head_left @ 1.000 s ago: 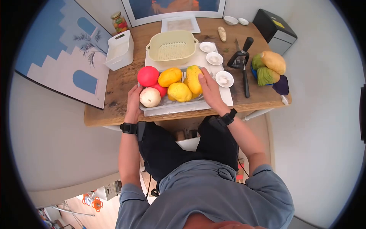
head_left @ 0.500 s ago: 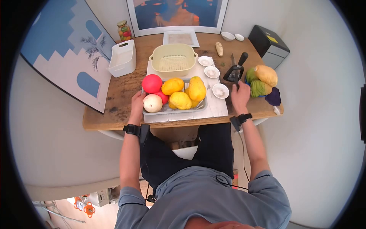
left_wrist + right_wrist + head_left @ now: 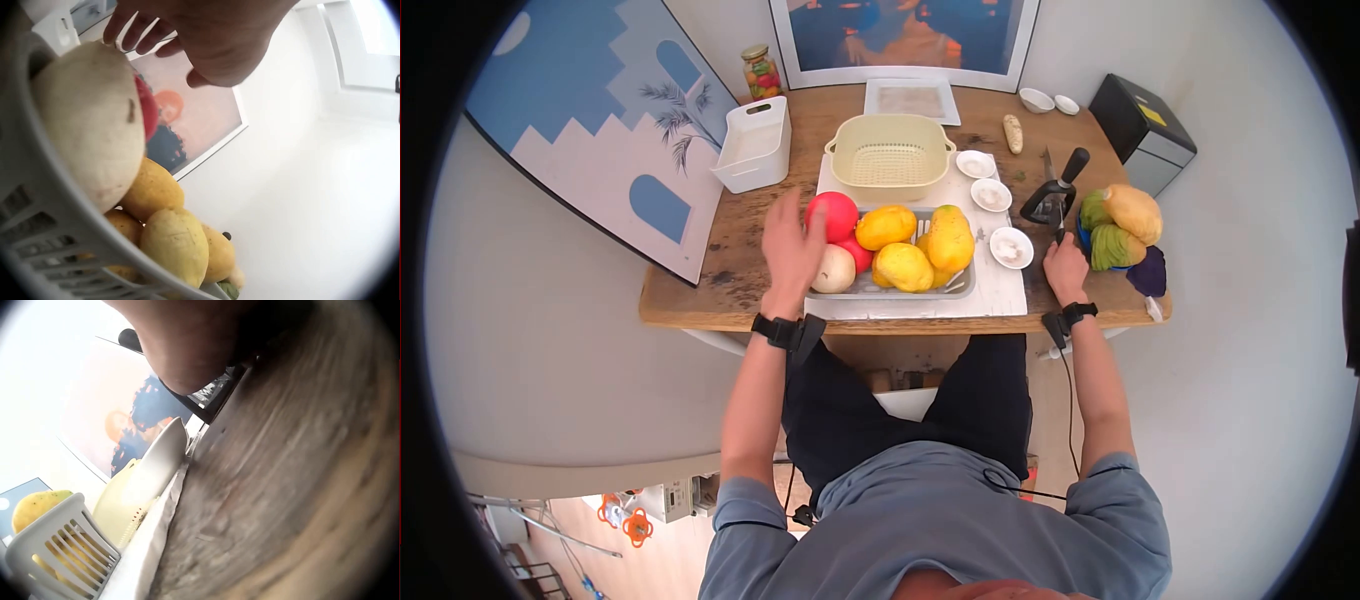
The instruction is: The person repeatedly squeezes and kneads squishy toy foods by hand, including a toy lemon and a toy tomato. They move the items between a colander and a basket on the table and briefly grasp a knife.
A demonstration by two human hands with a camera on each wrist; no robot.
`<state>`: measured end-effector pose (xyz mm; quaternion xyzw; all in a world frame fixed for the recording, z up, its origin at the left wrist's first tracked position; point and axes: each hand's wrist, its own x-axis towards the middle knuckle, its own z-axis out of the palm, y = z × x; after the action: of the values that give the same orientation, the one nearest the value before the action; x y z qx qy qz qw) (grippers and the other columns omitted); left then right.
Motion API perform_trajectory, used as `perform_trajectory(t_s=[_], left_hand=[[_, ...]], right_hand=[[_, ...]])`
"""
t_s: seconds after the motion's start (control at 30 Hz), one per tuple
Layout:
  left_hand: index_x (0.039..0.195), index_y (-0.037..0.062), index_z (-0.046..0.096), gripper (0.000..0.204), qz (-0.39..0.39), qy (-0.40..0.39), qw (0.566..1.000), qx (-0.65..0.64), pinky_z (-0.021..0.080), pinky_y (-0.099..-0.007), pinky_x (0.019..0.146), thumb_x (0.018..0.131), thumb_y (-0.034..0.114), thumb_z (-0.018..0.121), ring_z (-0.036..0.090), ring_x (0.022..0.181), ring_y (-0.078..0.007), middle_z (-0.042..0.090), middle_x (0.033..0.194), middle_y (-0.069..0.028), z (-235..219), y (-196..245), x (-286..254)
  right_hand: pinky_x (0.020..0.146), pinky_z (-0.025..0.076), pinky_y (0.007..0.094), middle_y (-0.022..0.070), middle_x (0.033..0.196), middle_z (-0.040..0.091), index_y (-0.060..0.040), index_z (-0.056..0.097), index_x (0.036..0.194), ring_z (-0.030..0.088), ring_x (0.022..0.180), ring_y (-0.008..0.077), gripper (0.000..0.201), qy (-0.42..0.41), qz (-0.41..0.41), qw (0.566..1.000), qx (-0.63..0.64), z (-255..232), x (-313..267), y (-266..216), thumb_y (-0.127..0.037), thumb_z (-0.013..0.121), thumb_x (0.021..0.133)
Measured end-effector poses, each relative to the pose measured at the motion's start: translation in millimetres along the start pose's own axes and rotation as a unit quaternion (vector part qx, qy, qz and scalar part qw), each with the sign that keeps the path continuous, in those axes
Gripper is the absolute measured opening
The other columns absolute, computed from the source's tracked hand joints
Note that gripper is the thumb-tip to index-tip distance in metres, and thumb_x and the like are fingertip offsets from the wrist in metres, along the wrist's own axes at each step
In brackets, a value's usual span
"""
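Observation:
My left hand (image 3: 790,245) hovers at the left end of a grey slotted basket (image 3: 890,296), fingers spread and holding nothing. Beside it in the basket lie a bright red ball-like item (image 3: 833,216) and a round white vegetable (image 3: 94,119). Several yellow fruits (image 3: 903,267) fill the rest. On the right, my right hand (image 3: 1066,270) grips the black handle of a knife (image 3: 1059,234), which lies on the table. The knife's blade runs partly behind a black-handled stand-like tool (image 3: 1050,200). In the right wrist view the fingers are mostly hidden in shadow.
Behind the basket, a cream colander (image 3: 890,180) rests on a white board (image 3: 1000,300). Small white dishes (image 3: 1011,248) line its right side. A white bin (image 3: 755,150) stands back left. Right of the knife are green and yellow vegetables (image 3: 1133,214) and a black box (image 3: 1145,125).
My right hand has left the basket's right end and moved right to the knife handle. My left hand has let go of the basket's left side and lifted, fingers spreading.

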<state>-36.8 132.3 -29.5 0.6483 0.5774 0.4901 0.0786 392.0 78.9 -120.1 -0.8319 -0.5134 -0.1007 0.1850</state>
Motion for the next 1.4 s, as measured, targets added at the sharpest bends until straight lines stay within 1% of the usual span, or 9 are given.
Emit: perform_trajectory(t_s=[0.07,0.1,0.17,0.53,0.87,1.13,1.27,1.37,1.4], left_hand=[[0.123,0.0031,0.057,0.048,0.186,-0.014,0.977,0.107,0.045,-0.0442,0.094,0.089,0.036,0.06,0.047,0.12,-0.0347,0.05,0.13,-0.0218,6,19,4],[0.123,0.0031,0.057,0.048,0.186,-0.015,0.977,0.108,0.045,-0.0442,0.094,0.089,0.036,0.06,0.047,0.12,-0.0347,0.05,0.13,-0.0218,11,24,0],[0.125,0.0091,0.057,0.05,0.193,-0.166,0.933,0.253,0.042,-0.0523,0.094,0.088,0.044,0.056,0.038,0.126,-0.0396,0.044,0.136,-0.0204,21,31,-6],[0.118,0.011,0.062,0.049,0.184,-0.146,0.935,0.266,0.046,-0.0523,0.084,0.088,0.049,0.054,0.044,0.115,-0.036,0.053,0.117,-0.0158,26,36,-10],[0.098,0.0067,0.068,0.049,0.189,-0.158,0.935,0.256,0.046,-0.0496,0.077,0.086,0.052,0.055,0.048,0.102,-0.0322,0.055,0.104,-0.0118,27,39,-4],[0.089,0.0057,0.071,0.053,0.21,-0.148,0.931,0.258,0.045,-0.0487,0.076,0.084,0.056,0.054,0.051,0.097,-0.0301,0.057,0.099,-0.0091,32,36,-1],[0.088,0.0054,0.071,0.053,0.196,-0.164,0.934,0.25,0.046,-0.0488,0.074,0.085,0.055,0.054,0.052,0.096,-0.0301,0.059,0.097,-0.0088,30,37,3],[0.087,0.0052,0.071,0.05,0.177,-0.163,0.942,0.232,0.046,-0.0488,0.073,0.086,0.052,0.053,0.052,0.095,-0.0304,0.059,0.097,-0.0095,34,34,3],[0.087,0.005,0.071,0.049,0.168,-0.152,0.95,0.216,0.046,-0.0488,0.073,0.087,0.051,0.053,0.053,0.095,-0.0305,0.059,0.097,-0.0101,35,32,3]], right_hand=[[0.064,0.051,0.0501,0.0236,0.076,0.065,-0.0011,0.049,0.094,0.065,0.072,0.0409,0.024,-0.001,0.001,1.0,0.004,1,1,1,-0.024,0.052,0.09],[0.064,0.051,0.0506,0.0237,0.076,0.065,-0.0011,0.049,0.095,0.065,0.072,0.0411,0.025,-0.001,0.003,1.0,0.007,2,1,2,-0.025,0.052,0.091],[0.065,0.051,0.0512,0.0237,0.076,0.065,-0.0011,0.05,0.095,0.065,0.072,0.0415,0.026,-0.006,0.001,1.0,0.017,4,1,3,-0.026,0.052,0.091],[0.08,0.047,0.0517,0.0307,0.09,0.062,0.005,0.053,0.099,0.059,0.091,0.0472,0.033,-0.074,-0.018,0.984,0.163,3,20,34,-0.025,0.058,0.088],[0.079,0.047,0.052,0.0314,0.089,0.062,0.0047,0.056,0.093,0.059,0.09,0.0466,0.033,-0.173,-0.025,0.984,0.025,-80,-26,31,-0.029,0.054,0.09],[0.078,0.049,0.0502,0.0276,0.084,0.064,0.0042,0.062,0.086,0.062,0.085,0.043,0.035,-0.232,-0.026,0.972,-0.013,-104,0,12,-0.029,0.051,0.091],[0.079,0.05,0.0495,0.0272,0.088,0.065,0.004,0.064,0.089,0.063,0.088,0.0416,0.035,-0.197,-0.073,0.976,-0.064,-83,26,1,-0.027,0.049,0.091],[0.081,0.05,0.0489,0.0262,0.092,0.065,0.0033,0.065,0.091,0.063,0.09,0.0414,0.035,-0.227,-0.029,0.972,-0.046,-62,49,-6,-0.027,0.049,0.091],[0.078,0.05,0.049,0.0273,0.088,0.065,0.0047,0.064,0.088,0.064,0.086,0.0416,0.036,-0.188,-0.039,0.981,-0.038,-44,57,-1,-0.028,0.049,0.091]])
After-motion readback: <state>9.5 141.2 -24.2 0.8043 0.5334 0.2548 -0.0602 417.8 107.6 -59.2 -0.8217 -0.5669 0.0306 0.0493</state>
